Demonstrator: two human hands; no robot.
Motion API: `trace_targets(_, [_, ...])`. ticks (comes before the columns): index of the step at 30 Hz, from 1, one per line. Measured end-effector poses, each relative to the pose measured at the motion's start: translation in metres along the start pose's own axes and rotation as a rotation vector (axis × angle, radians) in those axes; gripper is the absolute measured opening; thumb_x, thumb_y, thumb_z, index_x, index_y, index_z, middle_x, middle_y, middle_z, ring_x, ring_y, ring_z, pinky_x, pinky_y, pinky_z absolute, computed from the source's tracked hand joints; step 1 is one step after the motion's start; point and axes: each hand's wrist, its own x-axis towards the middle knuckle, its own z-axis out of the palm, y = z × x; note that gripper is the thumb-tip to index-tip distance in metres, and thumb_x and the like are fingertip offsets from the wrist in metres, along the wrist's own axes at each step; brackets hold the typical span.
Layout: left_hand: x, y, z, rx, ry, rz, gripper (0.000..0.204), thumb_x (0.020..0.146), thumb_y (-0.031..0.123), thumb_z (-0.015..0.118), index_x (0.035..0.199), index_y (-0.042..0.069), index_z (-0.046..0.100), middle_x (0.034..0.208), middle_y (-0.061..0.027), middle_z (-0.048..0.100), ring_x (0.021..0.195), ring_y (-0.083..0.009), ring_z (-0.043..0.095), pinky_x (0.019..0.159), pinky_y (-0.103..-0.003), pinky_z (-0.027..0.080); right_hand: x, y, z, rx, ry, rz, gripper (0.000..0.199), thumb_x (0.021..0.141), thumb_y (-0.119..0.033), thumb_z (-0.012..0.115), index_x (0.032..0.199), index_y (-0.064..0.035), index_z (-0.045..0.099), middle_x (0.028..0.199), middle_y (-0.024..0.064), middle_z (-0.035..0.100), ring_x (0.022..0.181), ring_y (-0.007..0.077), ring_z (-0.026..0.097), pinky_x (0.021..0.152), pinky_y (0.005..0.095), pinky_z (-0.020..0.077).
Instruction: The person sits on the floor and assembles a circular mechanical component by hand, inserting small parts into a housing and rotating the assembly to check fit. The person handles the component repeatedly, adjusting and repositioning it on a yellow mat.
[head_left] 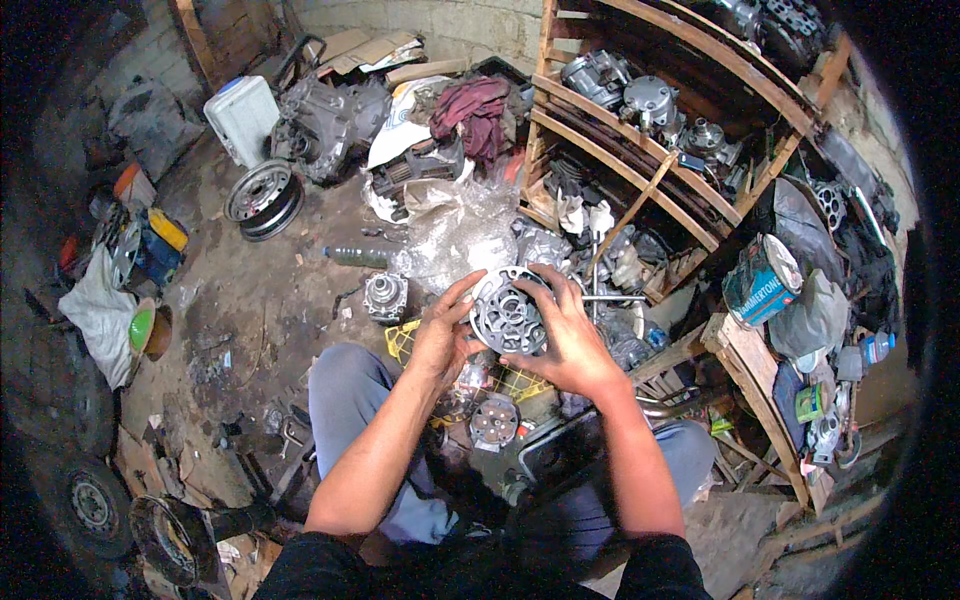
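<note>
Head view: round grey metal plate [508, 315] with holes, gripped between left hand [443, 335] and right hand [570, 340].

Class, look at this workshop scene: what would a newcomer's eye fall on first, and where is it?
At the centre, the left hand and right hand hold a round metal disc with holes. To the right stand wooden shelves crowded with metal parts, beside a blue can. A wheel rim lies on the floor at upper left.

A round metal housing [508, 315] sat between the left hand [443, 335] and right hand [570, 345], above the knees. The wooden shelf [640, 180] stood behind it to the right; a wheel rim [263, 197] lay on the floor [260, 290] far left.
</note>
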Motion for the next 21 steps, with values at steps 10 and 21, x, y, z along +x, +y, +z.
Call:
trace_targets(10, [-0.004, 0.0, 0.004, 0.005, -0.025, 0.028, 0.054, 0.089, 0.019, 0.053, 0.138, 0.003, 0.037, 0.132, -0.0149, 0.049, 0.113, -0.0287, 0.057, 0.087, -0.046, 0.055, -0.005, 0.004, -0.004, 0.079, 0.004, -0.001, 0.09, 0.057, -0.022, 0.085, 0.132, -0.0054, 0.038, 0.138, 0.0184, 0.033, 0.131, 0.0387, 0.032, 0.11, 0.045, 0.0303])
trace_targets(21, [-0.006, -0.005, 0.008, -0.002, -0.016, 0.086, 0.052, 0.09, 0.016, 0.055, 0.137, 0.004, 0.038, 0.128, -0.0153, 0.051, 0.107, -0.029, 0.059, 0.083, -0.046, 0.057, -0.005, 0.003, 0.03, 0.138, 0.345, 0.138, 0.088, 0.063, -0.021, 0.083, 0.132, 0.0023, 0.032, 0.128, 0.0261, 0.04, 0.127, 0.0435, 0.036, 0.107, 0.0451, 0.0321])
